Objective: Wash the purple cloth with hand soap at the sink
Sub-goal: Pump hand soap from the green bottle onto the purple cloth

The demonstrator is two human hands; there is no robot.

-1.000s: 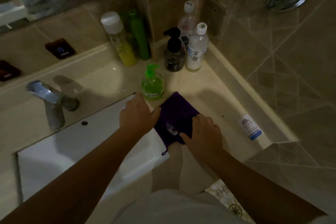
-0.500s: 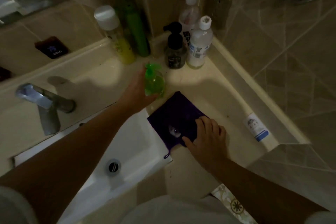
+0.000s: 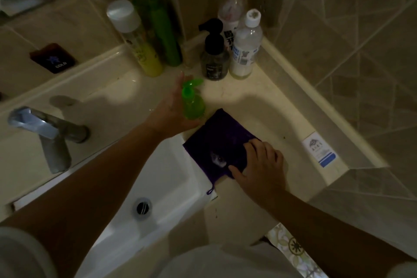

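Here, in the head view, your left hand is wrapping around the green soap pump bottle, with the palm against its side and the fingers curled behind it; whether the bottle is resting on the counter or raised off it cannot be determined. Your right hand is lying flat, fingers spread, pressing on the near right corner of the purple cloth. The cloth is lying on the countertop at the right edge of the white sink basin, with its left edge and a small loop hanging over the basin rim. The drain is showing in the basin floor. The chrome faucet is standing to the left. Behind the soap, a black pump bottle, a clear white-capped bottle and a yellow spray can are standing against the wall corner.
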